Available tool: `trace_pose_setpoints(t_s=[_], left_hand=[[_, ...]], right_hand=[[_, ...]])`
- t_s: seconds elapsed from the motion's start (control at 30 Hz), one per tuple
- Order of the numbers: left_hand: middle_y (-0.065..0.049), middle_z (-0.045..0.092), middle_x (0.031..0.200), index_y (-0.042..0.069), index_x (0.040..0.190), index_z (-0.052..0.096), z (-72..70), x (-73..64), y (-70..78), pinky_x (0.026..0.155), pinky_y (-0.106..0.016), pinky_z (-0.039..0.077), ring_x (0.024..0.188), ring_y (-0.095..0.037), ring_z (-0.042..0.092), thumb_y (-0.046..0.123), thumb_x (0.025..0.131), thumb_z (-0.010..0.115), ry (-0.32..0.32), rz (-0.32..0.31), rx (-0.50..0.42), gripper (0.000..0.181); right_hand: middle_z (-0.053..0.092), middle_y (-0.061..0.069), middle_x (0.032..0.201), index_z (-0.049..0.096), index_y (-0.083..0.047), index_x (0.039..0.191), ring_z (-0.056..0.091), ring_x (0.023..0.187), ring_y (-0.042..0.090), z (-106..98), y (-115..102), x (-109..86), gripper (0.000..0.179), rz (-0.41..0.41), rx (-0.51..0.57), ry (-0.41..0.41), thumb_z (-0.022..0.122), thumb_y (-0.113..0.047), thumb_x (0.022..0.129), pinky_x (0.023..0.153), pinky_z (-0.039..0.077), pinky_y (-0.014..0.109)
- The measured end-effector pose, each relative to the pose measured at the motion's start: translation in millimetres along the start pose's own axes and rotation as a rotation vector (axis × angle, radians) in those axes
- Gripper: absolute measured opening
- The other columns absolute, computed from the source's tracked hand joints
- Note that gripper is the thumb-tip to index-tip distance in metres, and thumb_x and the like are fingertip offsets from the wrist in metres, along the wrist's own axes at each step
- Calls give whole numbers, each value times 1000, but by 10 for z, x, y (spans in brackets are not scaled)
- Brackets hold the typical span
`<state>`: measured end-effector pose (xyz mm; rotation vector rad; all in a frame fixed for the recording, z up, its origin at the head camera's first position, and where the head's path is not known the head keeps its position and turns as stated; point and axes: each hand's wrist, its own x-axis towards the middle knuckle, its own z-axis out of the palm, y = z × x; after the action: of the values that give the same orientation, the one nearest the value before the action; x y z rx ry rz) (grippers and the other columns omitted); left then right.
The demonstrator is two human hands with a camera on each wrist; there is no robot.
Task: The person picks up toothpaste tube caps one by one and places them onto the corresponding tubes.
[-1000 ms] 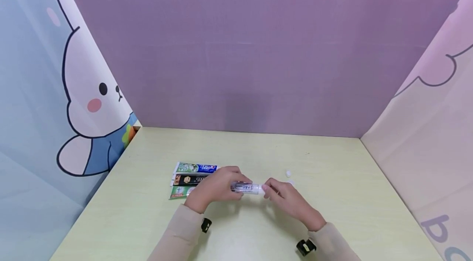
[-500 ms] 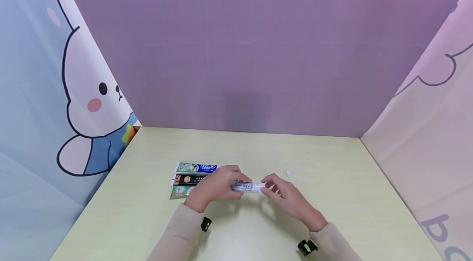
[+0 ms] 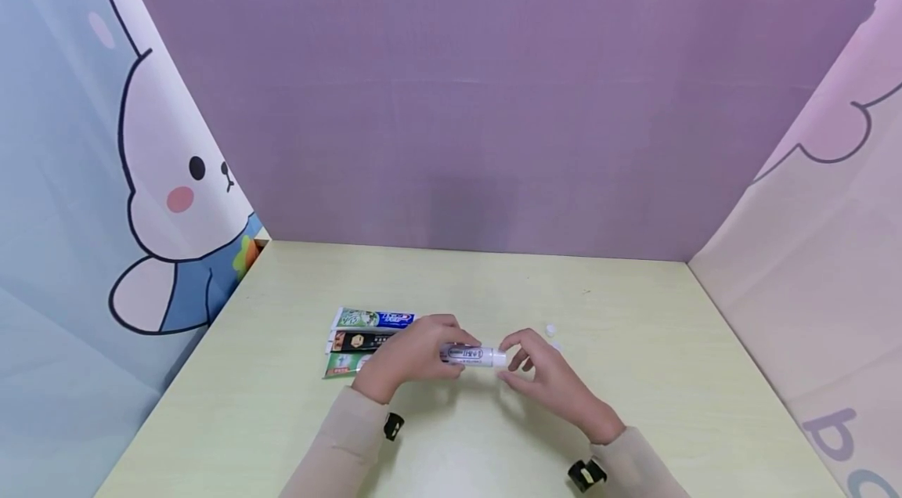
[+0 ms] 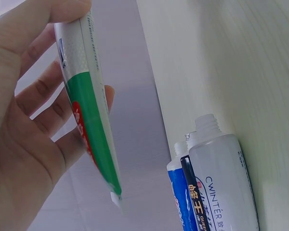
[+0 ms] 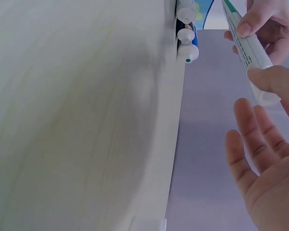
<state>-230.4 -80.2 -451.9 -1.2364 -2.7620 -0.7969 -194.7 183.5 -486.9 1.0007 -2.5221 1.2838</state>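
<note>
In my left hand point(image 3: 416, 357) I grip a white and green toothpaste tube point(image 4: 89, 106) above the table, its white cap point(image 3: 499, 358) pointing right. The thumb presses its side, with fingers behind it. My right hand point(image 3: 553, 384) is around the cap end, thumb and index finger spread apart at either side of the cap. From the right wrist, the thumb overlaps the tube just above the cap point(image 5: 266, 97), and the index finger is mostly hidden. Lying left of the hands are a green tube point(image 3: 344, 365), a black tube point(image 3: 352, 342) and a blue and green tube point(image 3: 373, 319).
Past the right hand lies a small white cap point(image 3: 550, 330), and another cap point(image 3: 556, 345) is partly behind that hand. The lying tubes show bare threaded nozzles point(image 4: 208, 123). A purple panel point(image 3: 465, 130) bounds the table's point(image 3: 634, 341) far edge; printed curtains flank it.
My right thumb and index finger pinched the cap a second ago and have spread apart around it. The left hand keeps its grip on the tube, nearly unmoved.
</note>
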Motion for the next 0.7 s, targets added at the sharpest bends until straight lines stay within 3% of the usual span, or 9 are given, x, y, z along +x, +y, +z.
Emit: trace_pose_setpoints(t_s=[0.43, 0.7], left_hand=[[13, 64, 97, 23, 116, 77, 11, 9, -2, 73, -16, 49, 81, -2, 55, 18, 79, 80, 8, 4, -1, 37], [12, 64, 97, 22, 116, 77, 7, 4, -6, 73, -16, 49, 81, -3, 55, 17, 79, 80, 16, 13, -4, 37]], right_hand=[[58, -3, 108, 58, -12, 113, 63, 79, 11, 16, 10, 6, 33, -37, 13, 4, 74, 1, 88, 69, 56, 29], [62, -4, 107, 57, -13, 115, 62, 78, 13, 13, 24, 8, 30, -38, 24, -4, 73, -5, 91, 67, 55, 29]])
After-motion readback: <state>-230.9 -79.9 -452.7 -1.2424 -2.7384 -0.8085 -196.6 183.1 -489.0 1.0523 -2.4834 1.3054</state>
